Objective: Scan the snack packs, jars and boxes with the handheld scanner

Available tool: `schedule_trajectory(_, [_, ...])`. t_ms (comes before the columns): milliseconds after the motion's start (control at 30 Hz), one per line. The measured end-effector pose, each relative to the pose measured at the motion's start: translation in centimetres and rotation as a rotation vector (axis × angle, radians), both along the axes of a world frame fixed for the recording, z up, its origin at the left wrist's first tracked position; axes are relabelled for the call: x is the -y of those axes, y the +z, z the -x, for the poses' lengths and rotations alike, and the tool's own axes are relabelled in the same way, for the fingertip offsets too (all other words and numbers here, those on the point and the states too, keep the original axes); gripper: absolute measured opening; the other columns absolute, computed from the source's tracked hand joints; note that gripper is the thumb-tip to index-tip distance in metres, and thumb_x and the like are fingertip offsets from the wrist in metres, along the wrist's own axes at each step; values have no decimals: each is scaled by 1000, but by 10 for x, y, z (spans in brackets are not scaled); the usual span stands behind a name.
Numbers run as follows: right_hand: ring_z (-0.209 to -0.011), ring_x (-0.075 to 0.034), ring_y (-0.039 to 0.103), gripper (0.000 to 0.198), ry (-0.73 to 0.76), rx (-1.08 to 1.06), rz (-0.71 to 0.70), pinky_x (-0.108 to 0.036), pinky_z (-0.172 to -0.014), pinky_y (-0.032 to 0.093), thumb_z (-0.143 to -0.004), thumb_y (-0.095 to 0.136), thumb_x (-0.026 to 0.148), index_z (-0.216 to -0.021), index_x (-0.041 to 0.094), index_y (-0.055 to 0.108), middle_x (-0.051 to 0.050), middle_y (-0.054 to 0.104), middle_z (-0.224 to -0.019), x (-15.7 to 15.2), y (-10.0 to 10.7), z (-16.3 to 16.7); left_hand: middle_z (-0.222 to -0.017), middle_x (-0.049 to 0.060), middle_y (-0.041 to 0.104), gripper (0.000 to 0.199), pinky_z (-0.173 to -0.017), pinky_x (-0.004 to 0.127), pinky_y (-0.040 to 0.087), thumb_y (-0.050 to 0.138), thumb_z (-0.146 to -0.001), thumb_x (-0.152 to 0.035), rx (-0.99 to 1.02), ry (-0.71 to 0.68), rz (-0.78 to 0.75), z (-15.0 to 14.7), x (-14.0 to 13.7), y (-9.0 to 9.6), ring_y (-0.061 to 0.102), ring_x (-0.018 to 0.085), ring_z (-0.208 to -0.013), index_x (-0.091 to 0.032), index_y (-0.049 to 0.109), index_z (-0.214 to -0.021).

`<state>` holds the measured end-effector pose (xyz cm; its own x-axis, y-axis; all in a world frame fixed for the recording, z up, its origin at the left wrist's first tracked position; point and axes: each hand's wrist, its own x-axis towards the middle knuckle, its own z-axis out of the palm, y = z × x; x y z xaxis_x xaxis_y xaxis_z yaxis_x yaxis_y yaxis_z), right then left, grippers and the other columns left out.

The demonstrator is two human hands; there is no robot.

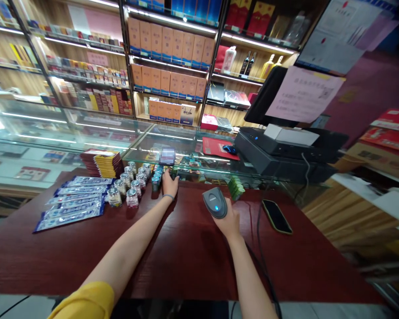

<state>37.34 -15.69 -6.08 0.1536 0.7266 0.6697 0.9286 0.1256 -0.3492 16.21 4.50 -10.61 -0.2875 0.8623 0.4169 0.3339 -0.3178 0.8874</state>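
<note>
My right hand (231, 220) is wrapped around a grey barcode scanner (215, 202) with a blue light on its head, held above the dark red-brown table. Farther forward, my left hand (170, 182) reaches to the glass counter's edge, its thumb apart from the fingers; the fingertips are partly lost among small items. Just left of it runs a row of small teal containers (155, 180). Beside those stand several small clear jars with silver lids (132, 198). A dark display stand (167, 156) sits beyond my left fingers. Small green packs (236, 188) lie ahead of the scanner.
Blue-and-white long packets (75, 201) and stacked red and yellow boxes (103, 163) occupy the table's left. A phone (276, 216) lies right, near the scanner's cable (260, 248). Behind are a glass counter (139, 139), a mouse (229, 149), a checkout terminal (286, 153) and stocked shelves.
</note>
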Motion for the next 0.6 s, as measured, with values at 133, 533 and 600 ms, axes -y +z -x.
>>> schedule_trajectory(133, [-59,-26,71,33,20,10,-4,-28,-54,47,-76,62,35,-106,21,60,-4,72,-66,-1,-5,-2,-123,18,57,43,-110,53,41,69,-81,-16,15,77,42,-11,-9,1,54,34,-126,-17,51,-120])
schedule_trajectory(533, [-58,-27,72,36,14,-4,12,-29,-53,47,-76,63,36,-108,21,60,-5,73,-68,-2,-6,-2,-124,20,54,32,-112,53,36,63,-85,-17,81,-11,-31,-15,-4,3,51,33,-126,-16,50,-115])
schedule_trajectory(600, [-58,-26,72,36,10,-14,6,-28,-53,47,-75,64,37,-108,21,61,-5,74,-69,-2,-6,-1,-122,17,55,36,-110,49,40,66,-84,-17,113,-77,-33,-14,3,6,54,29,-121,-16,53,-117])
